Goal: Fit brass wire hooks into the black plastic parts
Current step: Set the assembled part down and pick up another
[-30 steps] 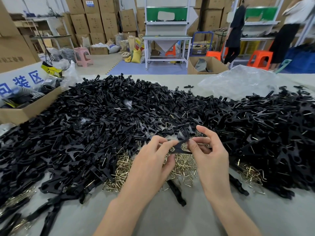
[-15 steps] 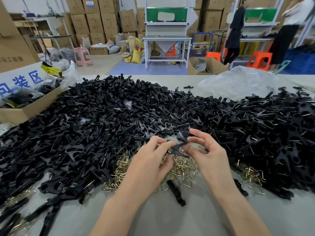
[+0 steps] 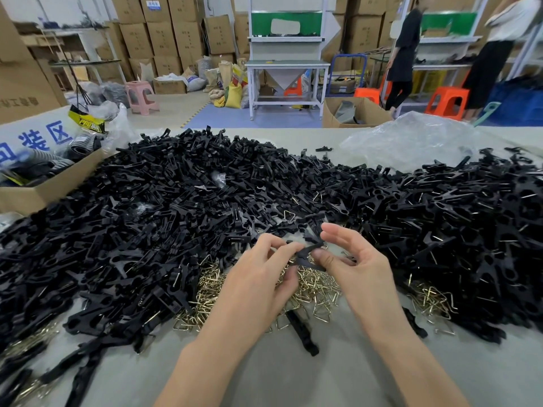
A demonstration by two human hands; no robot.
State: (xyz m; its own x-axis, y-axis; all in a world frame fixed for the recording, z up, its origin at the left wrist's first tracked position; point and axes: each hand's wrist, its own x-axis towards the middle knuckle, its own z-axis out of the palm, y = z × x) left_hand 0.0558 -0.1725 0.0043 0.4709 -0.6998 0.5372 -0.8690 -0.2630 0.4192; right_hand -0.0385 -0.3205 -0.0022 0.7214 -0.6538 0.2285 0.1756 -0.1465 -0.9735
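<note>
A small black plastic part (image 3: 308, 255) hangs between both hands, just above a heap of brass wire hooks (image 3: 314, 286). My left hand (image 3: 258, 286) pinches its left end with thumb and forefinger. My right hand (image 3: 357, 265) pinches its right end with the thumb, the other fingers spread above. Whether a hook sits in the held part I cannot tell. A wide pile of black plastic parts (image 3: 176, 207) covers the table behind and on both sides.
A second heap of brass hooks (image 3: 432, 298) lies to the right. One loose black part (image 3: 302, 331) rests on the grey table (image 3: 293, 383) below my hands. A cardboard box (image 3: 44, 186) stands at the left and a clear plastic bag (image 3: 411, 139) at the back right.
Both hands have shifted slightly down and left with the black part. My right thumb now presses closer against its right end.
</note>
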